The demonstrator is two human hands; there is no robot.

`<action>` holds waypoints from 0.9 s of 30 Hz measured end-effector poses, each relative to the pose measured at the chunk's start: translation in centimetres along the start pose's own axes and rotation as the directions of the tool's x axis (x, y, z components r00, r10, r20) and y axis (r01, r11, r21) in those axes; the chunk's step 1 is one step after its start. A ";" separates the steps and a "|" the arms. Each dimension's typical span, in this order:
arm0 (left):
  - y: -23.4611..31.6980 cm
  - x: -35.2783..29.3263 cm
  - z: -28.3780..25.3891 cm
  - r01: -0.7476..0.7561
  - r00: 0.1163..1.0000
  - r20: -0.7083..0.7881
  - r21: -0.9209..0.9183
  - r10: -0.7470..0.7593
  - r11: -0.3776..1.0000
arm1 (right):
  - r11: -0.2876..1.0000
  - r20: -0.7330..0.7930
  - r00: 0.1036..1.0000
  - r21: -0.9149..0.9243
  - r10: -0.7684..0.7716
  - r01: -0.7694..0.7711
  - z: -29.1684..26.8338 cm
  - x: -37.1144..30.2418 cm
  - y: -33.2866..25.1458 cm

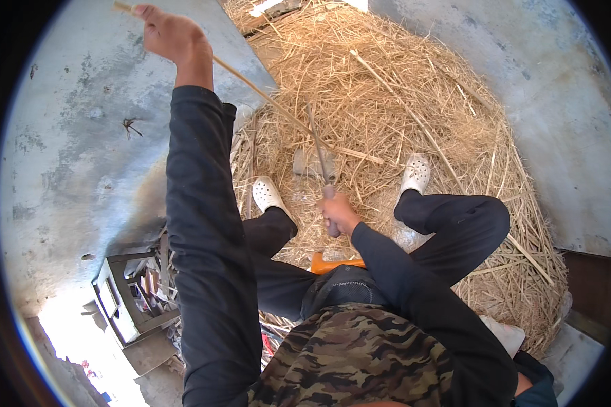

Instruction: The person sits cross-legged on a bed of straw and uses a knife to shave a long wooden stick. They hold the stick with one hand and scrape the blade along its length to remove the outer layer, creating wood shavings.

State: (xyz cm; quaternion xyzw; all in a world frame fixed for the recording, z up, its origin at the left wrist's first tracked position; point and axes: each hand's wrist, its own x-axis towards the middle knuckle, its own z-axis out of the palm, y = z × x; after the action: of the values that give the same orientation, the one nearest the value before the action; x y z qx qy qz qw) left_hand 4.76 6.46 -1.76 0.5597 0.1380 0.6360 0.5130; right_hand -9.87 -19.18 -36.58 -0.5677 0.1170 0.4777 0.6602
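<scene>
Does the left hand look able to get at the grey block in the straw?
Probably not: the left hand is raised, closed around a long stalk, well away from the grey block, and the slim tool in the right hand crosses in front of it in this view.

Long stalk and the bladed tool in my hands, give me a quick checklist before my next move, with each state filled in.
1. Left hand closed on the long stalk: ok.
2. Right hand closed around the handle of the bladed tool: ok.
3. Stalk resting against the blade: cannot tell; they cross in view, but contact is unclear.
4. Cutting edge facing the stalk: cannot tell; too small.
5. Left clog and right clog apart from the tool: ok.
6. Ground free of loose straw: not ok; it lies all around.
</scene>
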 end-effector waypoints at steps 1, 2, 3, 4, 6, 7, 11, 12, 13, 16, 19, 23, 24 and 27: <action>1.3 -0.9 0.7 0.107 0.992 0.080 -0.064 -0.101 0.992 | 0.999 0.037 0.999 0.009 -0.037 0.036 1.1 -1.4 -1.2; 1.9 -1.6 0.9 0.216 0.966 0.167 -0.114 -0.196 0.970 | 0.997 0.076 0.995 0.022 -0.071 0.069 2.4 -3.0 -2.2; 2.0 -1.5 0.4 0.261 0.944 0.247 -0.147 -0.220 0.954 | 0.994 0.120 0.987 0.033 -0.107 0.104 3.7 -4.4 -3.3; 1.9 -1.0 -0.2 0.307 0.915 0.326 -0.181 -0.237 0.935 | 0.989 0.162 0.976 0.045 -0.147 0.141 4.5 -5.4 -4.3; 2.0 -0.6 -0.7 0.388 0.854 0.453 -0.225 -0.256 0.894 | 0.980 0.224 0.954 0.011 -0.197 0.200 5.2 -7.1 -5.7; 2.2 -0.6 -1.1 0.421 0.825 0.500 -0.235 -0.262 0.876 | 0.974 0.258 0.941 -0.005 -0.220 0.228 5.4 -7.7 -6.3; 1.4 1.2 -3.6 0.635 0.582 0.794 -0.310 -0.174 0.708 | 0.960 0.341 0.899 0.133 -0.276 0.245 6.0 -8.2 -8.5; 1.2 2.0 -4.6 0.710 0.477 0.873 -0.319 -0.096 0.627 | 0.963 0.345 0.899 0.113 -0.269 0.245 5.9 -7.2 -8.3; 1.1 2.0 -4.8 0.680 0.512 0.851 -0.318 -0.117 0.660 | 0.964 0.340 0.902 0.094 -0.268 0.251 5.6 -6.2 -7.8; 1.3 1.2 -4.8 0.586 0.636 0.749 -0.313 -0.185 0.747 | 0.971 0.105 0.970 -0.065 -0.221 0.229 4.0 -1.7 -2.1; 1.5 0.3 -5.5 0.474 0.766 0.609 -0.315 -0.208 0.822 | 0.994 0.149 0.984 0.069 -0.094 0.084 5.1 -4.0 -3.1; 3.2 -0.9 -4.9 0.350 0.849 0.492 -0.245 -0.195 0.904 | 0.934 0.225 0.911 -0.007 -0.346 0.357 9.1 -7.2 -7.4; 3.6 -1.4 -4.9 0.337 0.855 0.481 -0.237 -0.191 0.911 | 0.929 0.190 0.915 -0.031 -0.356 0.368 9.8 -6.9 -7.0; 4.5 -2.5 -3.1 0.349 0.872 0.440 -0.247 -0.217 0.904 | 0.926 0.071 0.925 -0.033 -0.374 0.377 8.9 -2.5 -3.5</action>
State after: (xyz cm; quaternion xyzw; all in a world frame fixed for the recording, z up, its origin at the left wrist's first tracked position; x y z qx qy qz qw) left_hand -0.49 3.67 -0.86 0.5613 0.0066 0.4377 0.7024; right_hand -11.95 -12.37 -29.68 -0.5790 -0.0260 0.3628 0.7297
